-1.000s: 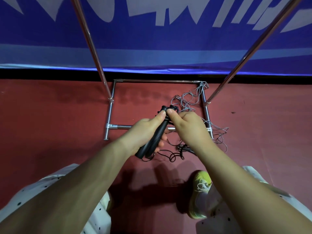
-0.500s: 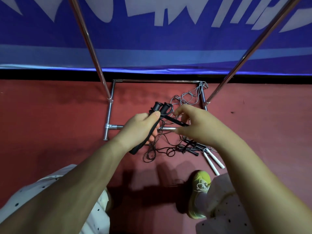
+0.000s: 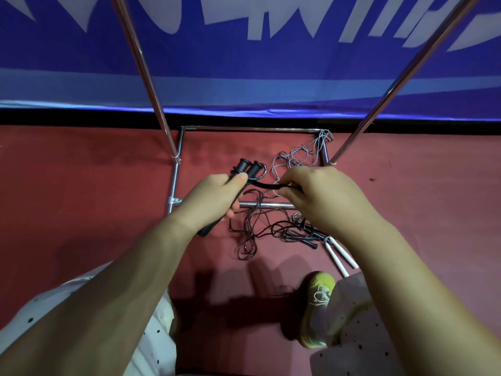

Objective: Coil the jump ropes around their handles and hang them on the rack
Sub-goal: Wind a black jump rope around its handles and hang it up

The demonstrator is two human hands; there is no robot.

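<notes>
Fingers (image 3: pixel 291 195) of right hand (image 3: pixel 322 196) seemingly pinch black rope (image 3: pixel 267 185).

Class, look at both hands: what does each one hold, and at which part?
The left hand grips the pair of black handles around their middle; the right hand pinches the black rope near the handles.

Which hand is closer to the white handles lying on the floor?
Right. The right hand hangs just above and left of the white handles, pinching a black cord. The left hand is farther left, gripping the black handles.
</notes>
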